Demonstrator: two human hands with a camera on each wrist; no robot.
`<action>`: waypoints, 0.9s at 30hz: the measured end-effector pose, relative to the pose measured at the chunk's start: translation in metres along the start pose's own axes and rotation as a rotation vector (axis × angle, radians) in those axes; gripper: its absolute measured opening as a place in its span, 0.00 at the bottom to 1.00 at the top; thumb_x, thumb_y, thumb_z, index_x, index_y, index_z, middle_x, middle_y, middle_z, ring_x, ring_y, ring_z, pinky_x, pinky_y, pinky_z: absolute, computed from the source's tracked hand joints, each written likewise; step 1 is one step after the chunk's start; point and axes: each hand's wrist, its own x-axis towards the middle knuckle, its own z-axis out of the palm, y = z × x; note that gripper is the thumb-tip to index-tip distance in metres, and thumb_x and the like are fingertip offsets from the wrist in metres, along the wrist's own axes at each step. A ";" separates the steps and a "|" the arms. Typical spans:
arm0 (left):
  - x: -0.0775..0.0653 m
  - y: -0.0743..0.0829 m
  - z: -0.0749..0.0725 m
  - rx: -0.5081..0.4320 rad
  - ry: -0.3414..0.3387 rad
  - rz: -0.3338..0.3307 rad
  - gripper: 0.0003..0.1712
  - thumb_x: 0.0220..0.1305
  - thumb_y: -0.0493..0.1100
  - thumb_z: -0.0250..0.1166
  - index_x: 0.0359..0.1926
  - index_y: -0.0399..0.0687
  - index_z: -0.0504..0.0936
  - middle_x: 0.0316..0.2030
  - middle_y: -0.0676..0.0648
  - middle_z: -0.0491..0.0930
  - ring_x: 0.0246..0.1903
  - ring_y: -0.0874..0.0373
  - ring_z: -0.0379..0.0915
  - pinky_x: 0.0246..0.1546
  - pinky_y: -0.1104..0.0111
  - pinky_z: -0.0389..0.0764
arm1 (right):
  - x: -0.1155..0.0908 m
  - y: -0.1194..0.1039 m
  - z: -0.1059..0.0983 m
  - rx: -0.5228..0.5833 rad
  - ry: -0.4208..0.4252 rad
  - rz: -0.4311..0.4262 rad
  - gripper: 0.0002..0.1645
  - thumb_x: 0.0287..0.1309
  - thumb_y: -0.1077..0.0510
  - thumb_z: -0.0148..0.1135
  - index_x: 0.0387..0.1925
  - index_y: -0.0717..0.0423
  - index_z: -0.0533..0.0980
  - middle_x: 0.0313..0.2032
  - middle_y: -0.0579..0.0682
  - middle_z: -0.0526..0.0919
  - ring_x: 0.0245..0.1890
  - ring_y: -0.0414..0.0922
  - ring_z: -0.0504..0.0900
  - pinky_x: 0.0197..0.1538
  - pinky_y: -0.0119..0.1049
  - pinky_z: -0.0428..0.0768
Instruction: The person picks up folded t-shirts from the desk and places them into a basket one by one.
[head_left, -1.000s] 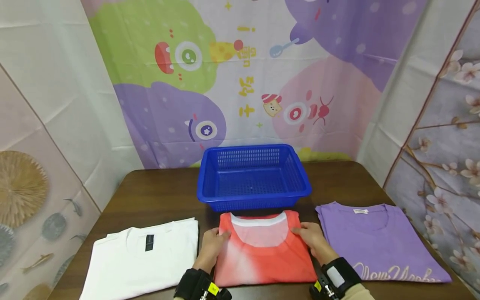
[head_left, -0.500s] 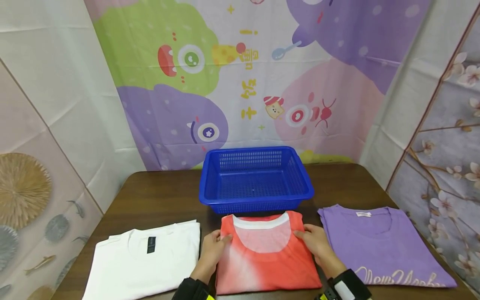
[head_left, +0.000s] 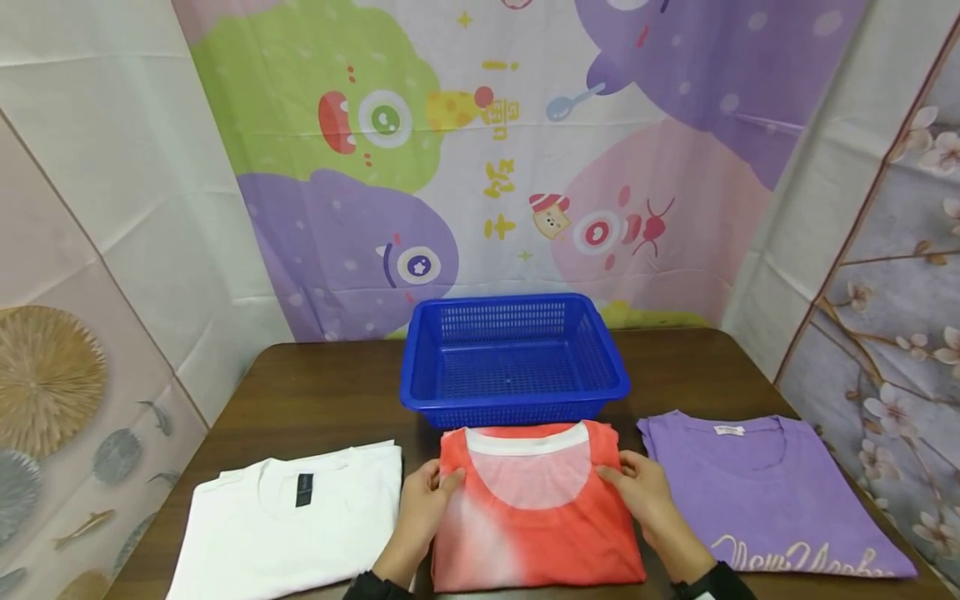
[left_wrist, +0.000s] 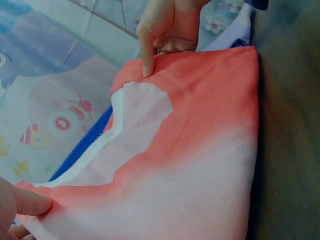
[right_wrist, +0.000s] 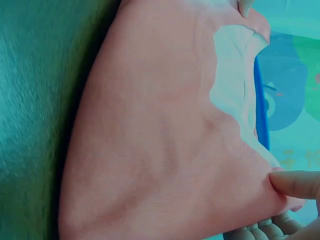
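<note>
A folded red-and-white T-shirt point(head_left: 547, 542) with a white neckband lies at the front middle, its collar toward the basket. My left hand point(head_left: 423, 504) pinches its left shoulder edge, thumb on top and fingers curled beneath. On the other shoulder, my right hand point(head_left: 647, 492) pinches the edge the same way. In the left wrist view the right hand point(left_wrist: 170, 27) shows thumb down on the red cloth point(left_wrist: 210, 95). The right wrist view shows the right thumb point(right_wrist: 297, 184) over the shirt and curled fingers under its edge.
A blue plastic basket point(head_left: 517, 400) stands just behind the red shirt. To the left lies a folded white T-shirt point(head_left: 337, 525), to the right a folded purple T-shirt point(head_left: 750, 492) with lettering. All are on a brown wooden table point(head_left: 322, 392), with printed curtains around it.
My right hand has shifted slightly right, drawing the right shoulder outward so the collar looks a little wider. Both hands keep their pinch. The head view has tilted slightly.
</note>
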 end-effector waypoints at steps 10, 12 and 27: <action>-0.011 0.010 -0.009 -0.019 -0.036 0.028 0.11 0.62 0.37 0.63 0.39 0.29 0.77 0.23 0.53 0.71 0.23 0.70 0.63 0.26 0.77 0.67 | -0.016 -0.009 -0.005 0.033 0.003 -0.042 0.18 0.54 0.65 0.64 0.46 0.71 0.75 0.29 0.47 0.85 0.26 0.33 0.76 0.33 0.28 0.75; -0.011 0.013 -0.011 -0.020 -0.033 0.041 0.12 0.63 0.37 0.62 0.40 0.29 0.77 0.24 0.52 0.72 0.23 0.70 0.63 0.26 0.77 0.67 | -0.016 -0.011 -0.006 0.046 -0.004 -0.047 0.18 0.54 0.65 0.64 0.46 0.71 0.75 0.29 0.45 0.84 0.26 0.32 0.76 0.33 0.28 0.75; -0.004 0.033 -0.020 0.010 -0.019 0.087 0.14 0.64 0.37 0.61 0.45 0.28 0.78 0.26 0.40 0.81 0.23 0.68 0.67 0.25 0.76 0.68 | -0.017 -0.029 -0.013 0.042 -0.026 -0.092 0.21 0.55 0.65 0.63 0.50 0.71 0.74 0.35 0.49 0.86 0.29 0.30 0.77 0.38 0.25 0.77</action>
